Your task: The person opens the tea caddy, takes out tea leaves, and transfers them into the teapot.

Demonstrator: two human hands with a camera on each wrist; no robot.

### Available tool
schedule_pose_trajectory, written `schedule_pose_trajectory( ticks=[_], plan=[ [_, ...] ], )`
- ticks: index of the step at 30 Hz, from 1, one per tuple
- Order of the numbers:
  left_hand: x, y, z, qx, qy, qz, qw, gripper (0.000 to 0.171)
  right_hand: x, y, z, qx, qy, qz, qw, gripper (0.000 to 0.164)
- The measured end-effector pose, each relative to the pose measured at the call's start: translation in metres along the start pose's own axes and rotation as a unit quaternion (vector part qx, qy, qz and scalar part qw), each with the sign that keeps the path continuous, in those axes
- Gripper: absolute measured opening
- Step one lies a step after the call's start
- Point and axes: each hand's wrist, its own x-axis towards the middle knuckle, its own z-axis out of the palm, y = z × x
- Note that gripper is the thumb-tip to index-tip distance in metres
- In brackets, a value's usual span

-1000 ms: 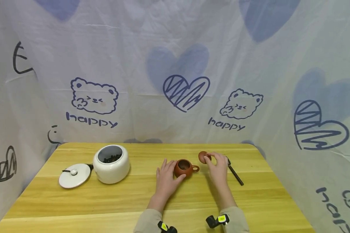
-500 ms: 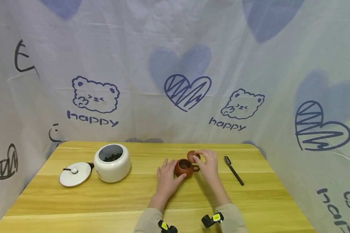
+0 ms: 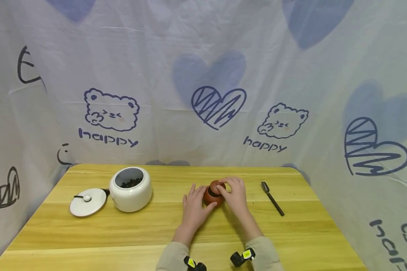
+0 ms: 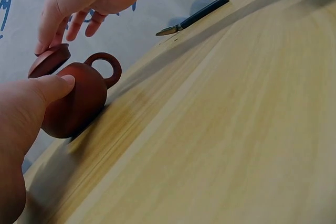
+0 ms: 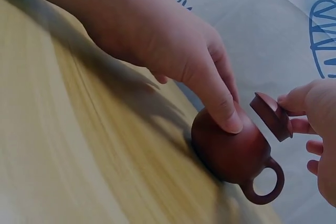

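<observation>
A small reddish-brown clay teapot (image 3: 211, 200) stands upright on the wooden table. My left hand (image 3: 194, 207) holds it from the left, thumb pressed on the near side of its body (image 4: 86, 103). Between thumb and fingers, my right hand (image 3: 236, 194) pinches the teapot's round lid (image 3: 216, 186). The lid (image 5: 270, 115) is tilted just above the opening, a gap still showing in both wrist views. The ring handle (image 5: 266, 186) points away from the left hand. The lid and right hand hide most of the pot's inside in the head view.
At the left stands a white jar (image 3: 130, 196) with dark tea leaves (image 3: 131, 183) inside, its white lid (image 3: 88, 205) lying beside it. To the right lies a dark, slim tool (image 3: 273, 199) with a scoop-like head. Printed cloth (image 3: 162, 124) hangs behind the table.
My right hand has moved left with the lid, from beside the dark tool to over the teapot's opening. The left hand has stayed on the pot.
</observation>
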Motion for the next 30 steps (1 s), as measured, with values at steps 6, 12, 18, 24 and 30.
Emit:
schedule_pose_trajectory(
  ticks=[6,12,18,24,30],
  plan=[
    [0.0,0.0,0.001,0.002,0.006,0.004,1.0,0.064,-0.003,0.003,0.002,-0.005,-0.006,-0.006,1.0,0.018],
    [0.0,0.0,0.0,0.004,0.003,0.005,1.0,0.064,-0.005,0.002,0.004,0.004,-0.006,-0.004,1.0,0.018],
    [0.0,0.001,0.0,0.008,-0.001,0.002,1.0,0.065,-0.006,0.003,0.007,0.007,0.0,-0.015,1.0,0.018],
    [0.0,0.001,-0.001,0.003,-0.004,0.0,1.0,0.064,-0.007,0.004,0.01,0.005,-0.005,-0.01,1.0,0.016],
    [0.0,0.002,-0.001,0.004,-0.005,-0.004,1.0,0.065,-0.008,0.005,0.012,-0.019,-0.003,-0.026,0.999,0.016]
  ],
)
